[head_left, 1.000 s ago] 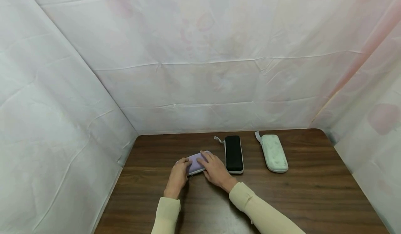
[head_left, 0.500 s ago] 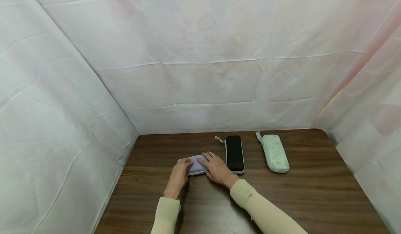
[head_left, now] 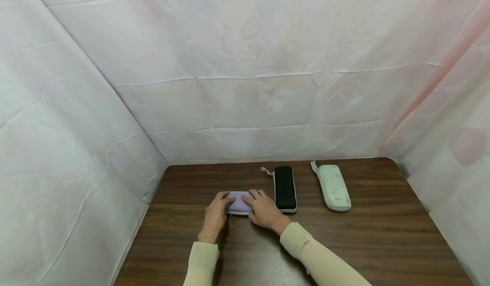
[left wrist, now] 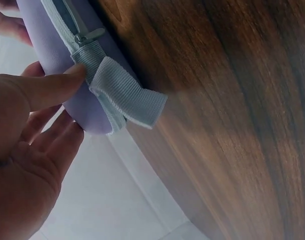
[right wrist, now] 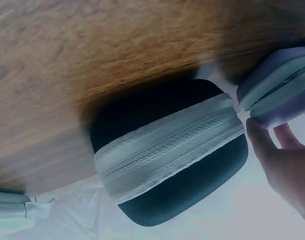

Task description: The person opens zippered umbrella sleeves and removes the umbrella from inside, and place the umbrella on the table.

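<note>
A purple zippered case (head_left: pixel 240 203) lies lengthwise across the table between both hands, its pale zip edge facing me. The left hand (head_left: pixel 215 216) grips its left end; in the left wrist view the thumb presses near a grey fabric tab (left wrist: pixel 130 95) and the zip slider (left wrist: pixel 90 36), with fingers round the other side. At the opposite end the right hand (head_left: pixel 264 209) holds the case, thumb on top in the head view. Just right of that hand lies a black zippered case (head_left: pixel 285 188), its broad white zip band facing the right wrist camera.
Farther right on the brown wooden table (head_left: pixel 344 243) rests a mint green zippered case (head_left: pixel 334 188) with a pale strap at its far end. White patterned sheeting (head_left: pixel 237 103) hangs behind the table and along both sides.
Both hands have turned the purple case from slanting to nearly straight across, its right end coming slightly toward me. The black and mint green cases stay where they were.
</note>
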Tool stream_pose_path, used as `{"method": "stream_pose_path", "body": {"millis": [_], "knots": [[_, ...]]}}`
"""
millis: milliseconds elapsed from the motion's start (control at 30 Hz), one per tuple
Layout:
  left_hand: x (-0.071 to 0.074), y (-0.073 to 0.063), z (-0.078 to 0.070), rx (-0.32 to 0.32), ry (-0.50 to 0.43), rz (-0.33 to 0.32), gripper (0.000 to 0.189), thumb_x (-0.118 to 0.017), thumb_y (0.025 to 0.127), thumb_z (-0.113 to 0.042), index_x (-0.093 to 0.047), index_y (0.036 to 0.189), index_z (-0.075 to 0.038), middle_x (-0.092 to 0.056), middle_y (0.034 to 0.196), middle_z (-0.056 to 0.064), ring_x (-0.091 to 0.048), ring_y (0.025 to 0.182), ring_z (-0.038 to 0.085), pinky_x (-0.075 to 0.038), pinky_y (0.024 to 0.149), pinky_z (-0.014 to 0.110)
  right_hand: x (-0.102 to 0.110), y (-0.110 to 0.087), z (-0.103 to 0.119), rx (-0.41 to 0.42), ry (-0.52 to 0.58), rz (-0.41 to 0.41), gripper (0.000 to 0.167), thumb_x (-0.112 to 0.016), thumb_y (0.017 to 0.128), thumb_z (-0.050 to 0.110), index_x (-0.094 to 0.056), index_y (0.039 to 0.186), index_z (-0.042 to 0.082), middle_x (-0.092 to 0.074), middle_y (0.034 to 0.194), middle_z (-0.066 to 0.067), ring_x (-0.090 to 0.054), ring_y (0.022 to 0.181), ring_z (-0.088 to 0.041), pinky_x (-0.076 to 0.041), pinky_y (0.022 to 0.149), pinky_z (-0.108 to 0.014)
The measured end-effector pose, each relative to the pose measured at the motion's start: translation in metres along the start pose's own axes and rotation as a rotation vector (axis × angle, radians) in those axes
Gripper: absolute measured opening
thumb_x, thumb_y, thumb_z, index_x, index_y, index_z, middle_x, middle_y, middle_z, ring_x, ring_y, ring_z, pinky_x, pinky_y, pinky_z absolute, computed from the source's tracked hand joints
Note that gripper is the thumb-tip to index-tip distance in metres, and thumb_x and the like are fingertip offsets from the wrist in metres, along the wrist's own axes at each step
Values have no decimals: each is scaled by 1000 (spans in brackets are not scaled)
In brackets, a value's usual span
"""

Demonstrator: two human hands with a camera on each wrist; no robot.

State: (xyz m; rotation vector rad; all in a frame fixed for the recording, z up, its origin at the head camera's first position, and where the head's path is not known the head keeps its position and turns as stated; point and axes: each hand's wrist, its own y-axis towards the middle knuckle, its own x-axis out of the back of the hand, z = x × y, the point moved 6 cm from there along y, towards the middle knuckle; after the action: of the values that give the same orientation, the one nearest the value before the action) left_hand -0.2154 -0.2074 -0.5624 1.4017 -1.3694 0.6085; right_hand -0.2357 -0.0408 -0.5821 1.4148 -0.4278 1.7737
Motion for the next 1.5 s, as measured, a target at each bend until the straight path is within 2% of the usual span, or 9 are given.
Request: {"method": "stream_pose_path", "body": {"millis": [200, 467, 667, 900, 1133, 1300, 1500], "knots": [[-2, 2, 3, -2, 15, -37, 62, -71, 71, 28, -82, 117, -11, -67, 134, 13, -70, 119, 32, -61, 74, 52, -1, -2, 3, -21, -57, -45, 55, -78, 93, 24, -66, 146, 17, -59, 143, -17, -61, 123, -38, -57, 98, -49], [-9, 4, 3, -19, 28, -104, 55, -70, 75, 27, -80, 119, -4, -68, 132, 18, -67, 120, 38, -61, 85, 51, 0, -6, 9, -73, -134, -131, 53, -84, 88, 30, -72, 139, 19, -64, 134, -17, -66, 111, -35, -61, 84, -44], [-9, 4, -2, 21, 26, -152, 50, -70, 75, 27, -80, 115, 0, -67, 128, 21, -65, 116, 41, -60, 86, 51, 3, -10, 13, -82, -162, -207, 53, -89, 83, 29, -75, 133, 18, -66, 128, -16, -67, 104, -35, -61, 78, -43], [-8, 4, -10, 88, 22, -223, 41, -67, 77, 25, -80, 109, 2, -71, 124, 22, -67, 113, 43, -60, 84, 53, 0, -13, 18, -113, -160, -231, 53, -90, 82, 29, -76, 131, 17, -67, 126, -16, -67, 101, -34, -60, 75, -42], [-9, 9, -13, 180, -53, -163, 43, -67, 74, 26, -79, 110, 7, -69, 131, 25, -64, 124, 47, -57, 95, 58, -1, -16, 22, -157, -171, -270, 53, -92, 80, 33, -77, 129, 17, -68, 124, -15, -67, 96, -33, -60, 73, -42], [-11, 12, -15, 180, -91, -152, 43, -66, 71, 25, -77, 111, 11, -67, 132, 28, -62, 128, 49, -51, 106, 56, -3, -17, 23, -168, -196, -288, 54, -93, 80, 35, -77, 128, 17, -68, 123, -14, -68, 97, -30, -60, 74, -40], [-17, 12, -13, 230, -161, -148, 29, -77, 84, 5, -76, 112, 11, -60, 136, 32, -58, 128, 50, -52, 104, 58, -6, -18, 24, -182, -195, -308, 53, -93, 80, 35, -78, 127, 16, -68, 121, -12, -68, 97, -29, -61, 74, -41]]}}
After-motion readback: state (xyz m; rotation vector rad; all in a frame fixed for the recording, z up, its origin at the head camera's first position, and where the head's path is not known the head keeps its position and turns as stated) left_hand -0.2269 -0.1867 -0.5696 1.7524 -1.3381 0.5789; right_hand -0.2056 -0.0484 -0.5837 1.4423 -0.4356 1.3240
